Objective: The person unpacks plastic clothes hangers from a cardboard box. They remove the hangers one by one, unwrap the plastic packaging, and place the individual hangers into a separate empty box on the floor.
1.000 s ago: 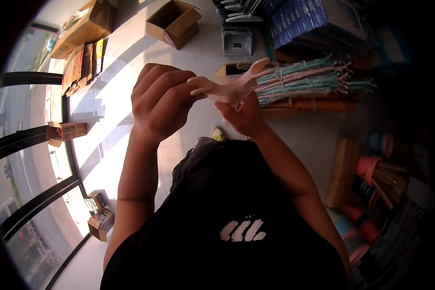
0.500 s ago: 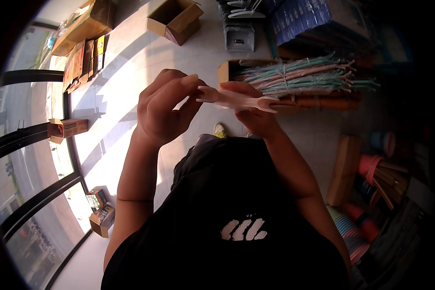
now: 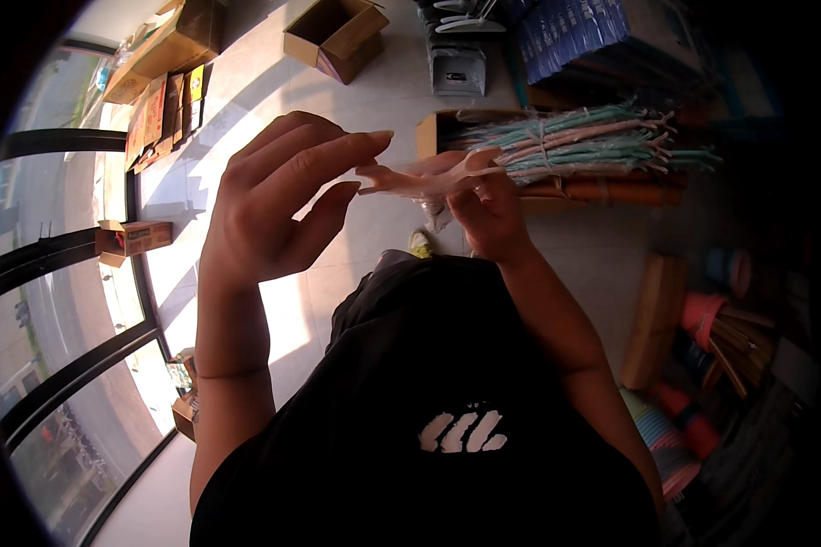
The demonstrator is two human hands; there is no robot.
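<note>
A pale pink plastic piece [image 3: 410, 185] with forked, hook-like ends is held up in front of my chest. Clear, crinkled film hangs around its middle. My right hand [image 3: 491, 214] pinches it near the right end, thumb on the near side and fingers partly hidden behind it. At its left end, my left hand [image 3: 278, 201] has thumb and index finger spread apart, and no grip on the piece shows. The fingertips are close to the left fork; whether they touch it is unclear.
Beyond my hands, a long carton [image 3: 427, 135] holds film-wrapped green and pink rods [image 3: 566, 141]. An open cardboard box [image 3: 333, 41] stands on the floor ahead. Blue packages [image 3: 575, 36] are stacked at far right. Pink tubs [image 3: 702, 314] are at right, glass windows [image 3: 59, 283] at left.
My left hand has moved left and its fingers have spread apart. The pink piece has turned and shifted slightly left, its right fork now pointing up. Film now hangs below it.
</note>
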